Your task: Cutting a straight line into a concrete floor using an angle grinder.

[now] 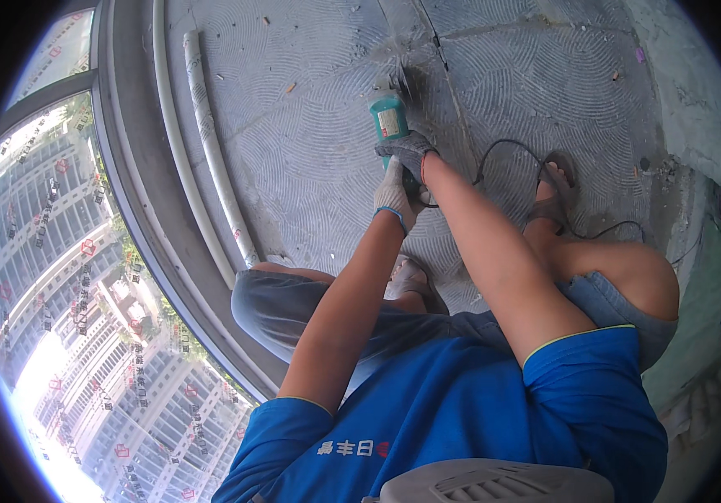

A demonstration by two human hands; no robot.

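Note:
A green power tool (389, 115), which looks like an angle grinder, lies along the middle of my view with its head against the grey ridged floor (302, 142) near a dark groove. My right hand (410, 155), in a dark grey glove, is closed around the tool's body. Just below it my left hand (395, 194), in a whitish glove with a blue cuff, grips the tool's rear part. A black cord (511, 144) loops away from the tool to the right.
Two white pipes (214, 138) lie along the left beside a window track. Tall buildings show through the window (50, 243) with printed film. My sandalled feet (553, 189) are on the floor, knees bent. Small debris and a rough wall edge (695, 101) are at the right.

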